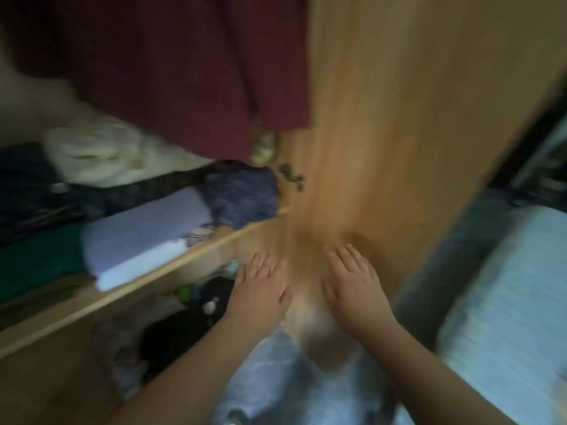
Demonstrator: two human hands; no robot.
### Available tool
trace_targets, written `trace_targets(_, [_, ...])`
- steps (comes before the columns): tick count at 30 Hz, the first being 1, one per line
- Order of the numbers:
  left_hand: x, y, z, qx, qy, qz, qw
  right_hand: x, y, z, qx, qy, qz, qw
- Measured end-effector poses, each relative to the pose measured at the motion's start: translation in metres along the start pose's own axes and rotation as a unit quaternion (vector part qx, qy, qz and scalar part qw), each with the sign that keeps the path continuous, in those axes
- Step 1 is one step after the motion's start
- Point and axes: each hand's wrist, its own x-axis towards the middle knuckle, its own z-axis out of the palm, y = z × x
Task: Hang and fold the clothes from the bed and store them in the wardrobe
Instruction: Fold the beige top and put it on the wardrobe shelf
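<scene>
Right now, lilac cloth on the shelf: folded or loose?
Folded: the lilac cloth lies as a neat flat rectangular stack on the shelf.

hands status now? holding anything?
Left hand: open, fingers spread, holding nothing.
Right hand: open, flat, holding nothing.

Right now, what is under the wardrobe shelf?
Under the wardrobe shelf: a dark, blurred heap of clothes with a green bit. The left hand covers its right edge.
</scene>
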Motion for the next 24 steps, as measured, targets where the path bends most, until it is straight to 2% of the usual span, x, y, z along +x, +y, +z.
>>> trace_targets(3, [-0.022,0.122,0.037,-0.01,-0.037,0.104,0.994,-0.12,0.086,-0.033,-0.045,0.007,0.144,0.989])
trace_targets(6, [-0.057,0.242,0.067,-0.002,-0.056,0.222,0.974,-0.242,0.153,-0.062,-0.081,0.008,0.271,0.959])
trace_targets(9, [-0.104,0.346,0.089,0.007,-0.095,0.324,0.941,-0.35,0.191,-0.089,-0.105,0.002,0.372,0.922])
trace_targets(13, [-0.158,0.442,0.12,0.023,-0.119,0.436,0.892,-0.455,0.219,-0.114,-0.102,0.024,0.471,0.876])
trace_targets(18, [-0.179,0.514,0.148,0.056,-0.141,0.496,0.855,-0.53,0.257,-0.119,-0.071,0.023,0.536,0.841])
trace_targets(24, [-0.147,0.576,0.194,0.041,-0.165,0.485,0.858,-0.551,0.33,-0.111,-0.046,0.011,0.561,0.827])
